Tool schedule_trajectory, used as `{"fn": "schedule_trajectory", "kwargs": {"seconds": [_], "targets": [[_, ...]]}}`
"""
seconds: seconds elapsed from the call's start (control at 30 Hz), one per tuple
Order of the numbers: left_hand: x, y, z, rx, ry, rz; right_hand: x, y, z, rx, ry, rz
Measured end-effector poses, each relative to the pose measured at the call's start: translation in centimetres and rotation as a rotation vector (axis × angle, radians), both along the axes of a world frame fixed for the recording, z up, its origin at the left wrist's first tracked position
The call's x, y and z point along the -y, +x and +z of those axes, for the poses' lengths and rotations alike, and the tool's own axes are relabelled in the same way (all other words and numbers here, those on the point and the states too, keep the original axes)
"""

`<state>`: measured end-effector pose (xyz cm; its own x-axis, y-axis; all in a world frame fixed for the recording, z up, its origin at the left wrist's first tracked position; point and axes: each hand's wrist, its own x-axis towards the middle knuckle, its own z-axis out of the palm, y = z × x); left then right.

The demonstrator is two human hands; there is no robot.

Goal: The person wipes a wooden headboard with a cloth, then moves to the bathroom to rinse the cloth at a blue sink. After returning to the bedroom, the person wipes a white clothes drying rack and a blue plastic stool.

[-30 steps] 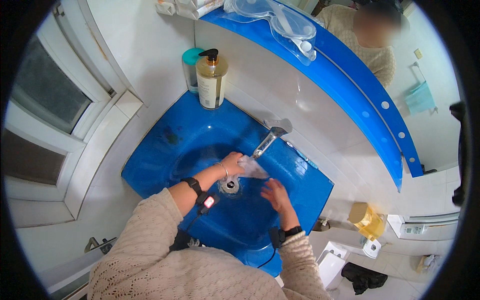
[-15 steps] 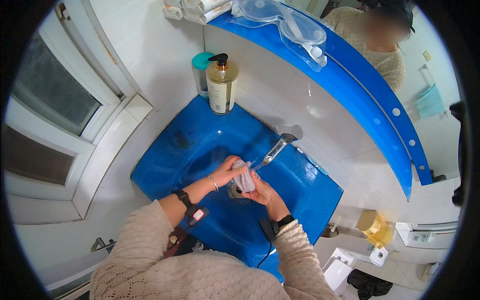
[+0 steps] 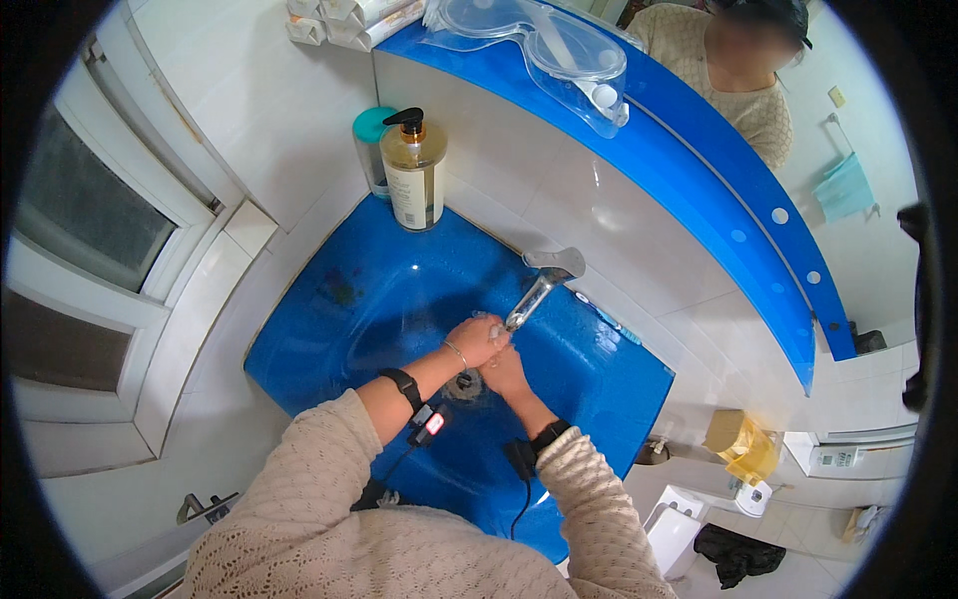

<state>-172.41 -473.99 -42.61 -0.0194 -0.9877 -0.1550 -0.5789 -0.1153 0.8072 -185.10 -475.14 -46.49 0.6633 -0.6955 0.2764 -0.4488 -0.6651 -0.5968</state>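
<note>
My left hand (image 3: 475, 341) is closed over the top of a pale, translucent pinkish thing (image 3: 496, 331), of which only a small bit shows between the fingers; its kind is unclear. Pressed against it from below and to the right is my right hand (image 3: 505, 373), also closed, its fingers mostly hidden. Both hands are together just under the spout of the chrome faucet (image 3: 539, 297). Beneath them lies the blue washbasin (image 3: 589, 399), with its metal drain (image 3: 462, 386) just below the hands.
A pump bottle (image 3: 413, 185) and a teal-lidded container (image 3: 372, 150) stand at the basin's back left corner. A toothbrush (image 3: 607, 317) lies on the back rim right of the faucet. Clear goggles (image 3: 559, 50) rest on the blue shelf (image 3: 689, 215). A window (image 3: 90, 220) is at the left.
My hands have closed together around the pale thing, which showed widely before and is now nearly hidden. They have come up close to the spout. The whole view has shifted slightly.
</note>
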Motion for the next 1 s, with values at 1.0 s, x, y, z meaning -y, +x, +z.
{"fn": "schedule_trajectory", "kwargs": {"seconds": [1.0], "targets": [[-6.7, 3.3, 9.3, 0.561, -0.797, -0.559, -2.8, -4.6, 12.9, 0.318, 1.838, 0.000]]}}
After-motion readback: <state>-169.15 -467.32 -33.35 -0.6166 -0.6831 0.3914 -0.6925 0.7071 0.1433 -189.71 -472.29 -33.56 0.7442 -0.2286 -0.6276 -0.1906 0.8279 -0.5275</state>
